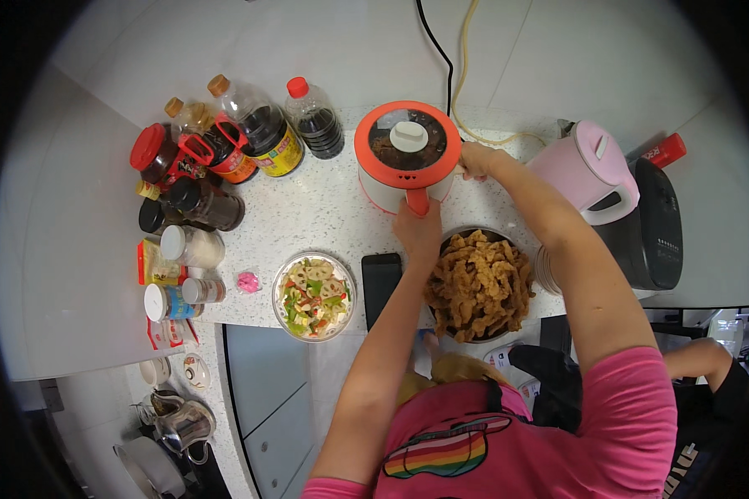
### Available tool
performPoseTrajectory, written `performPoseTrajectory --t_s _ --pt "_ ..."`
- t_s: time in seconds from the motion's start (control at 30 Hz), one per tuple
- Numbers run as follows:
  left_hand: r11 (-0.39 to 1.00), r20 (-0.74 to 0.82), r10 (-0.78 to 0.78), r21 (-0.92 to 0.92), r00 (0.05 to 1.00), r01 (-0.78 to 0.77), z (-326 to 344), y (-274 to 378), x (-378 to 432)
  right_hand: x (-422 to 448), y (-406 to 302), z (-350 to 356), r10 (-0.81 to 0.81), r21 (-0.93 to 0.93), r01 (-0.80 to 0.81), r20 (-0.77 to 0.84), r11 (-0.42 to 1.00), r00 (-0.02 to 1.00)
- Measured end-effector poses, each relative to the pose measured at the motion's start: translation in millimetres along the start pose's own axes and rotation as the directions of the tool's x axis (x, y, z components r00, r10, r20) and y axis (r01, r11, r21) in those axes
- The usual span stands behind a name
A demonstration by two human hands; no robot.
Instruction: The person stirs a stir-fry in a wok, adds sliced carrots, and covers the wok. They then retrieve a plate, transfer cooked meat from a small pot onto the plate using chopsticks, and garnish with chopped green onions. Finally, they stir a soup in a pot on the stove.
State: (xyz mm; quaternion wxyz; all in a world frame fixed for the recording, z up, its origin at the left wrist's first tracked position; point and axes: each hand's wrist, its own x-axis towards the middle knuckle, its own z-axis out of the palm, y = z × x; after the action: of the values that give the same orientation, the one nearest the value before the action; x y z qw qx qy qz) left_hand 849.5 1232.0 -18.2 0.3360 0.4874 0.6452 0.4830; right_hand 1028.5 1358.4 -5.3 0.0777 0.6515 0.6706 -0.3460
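Note:
A white electric cooking pot [374, 190] with an orange-rimmed glass lid [381, 128] stands at the back of the speckled counter, its lid on. My left hand [419, 234] grips the pot's orange handle at the front. At the pot's right side is my right hand [477, 161], with its fingers by a small pale part; what they hold is partly hidden. Close in front, a metal bowl heaped with fried battered strips [480, 284] sits to the right of a black phone [381, 287]. Left of the phone is a bowl of sliced lotus root and vegetables [315, 296].
Sauce bottles [274, 140] and seasoning jars [193, 246] crowd the left side. A pink electric kettle [574, 168] and a black appliance [655, 231] stand at right. Black and yellow cords [464, 68] run down the wall. Another person's arm [699, 360] shows at lower right.

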Motion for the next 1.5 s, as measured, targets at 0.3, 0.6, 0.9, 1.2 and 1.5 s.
performPoseTrajectory --t_s 0.3,0.6,0.9,1.2,1.5 --pt "0.994 -0.06 0.106 0.0 0.993 -0.106 4 -3 1 16 51 -4 -0.148 -0.226 0.081 -0.3 0.971 0.942" --pt "0.946 -0.159 0.159 -0.258 0.974 -0.196 -31 -3 -1 -57 -27 -107 -0.451 -0.303 0.37 -0.267 0.878 0.852" --pt "0.958 -0.249 0.221 -0.126 0.943 -0.257 -152 83 -81 -231 -236 -123 -0.694 -0.34 0.611 -0.241 0.715 0.678" --pt "0.974 -0.537 0.201 0.02 0.82 -0.226 -352 46 -251 -362 -424 15 -0.964 -0.167 0.949 -0.049 0.266 0.262" --pt "0.994 -0.879 0.043 0.084 0.474 0.065 -501 -14 -460 -505 -596 256 -0.86 0.092 0.944 0.393 -0.316 -0.326"
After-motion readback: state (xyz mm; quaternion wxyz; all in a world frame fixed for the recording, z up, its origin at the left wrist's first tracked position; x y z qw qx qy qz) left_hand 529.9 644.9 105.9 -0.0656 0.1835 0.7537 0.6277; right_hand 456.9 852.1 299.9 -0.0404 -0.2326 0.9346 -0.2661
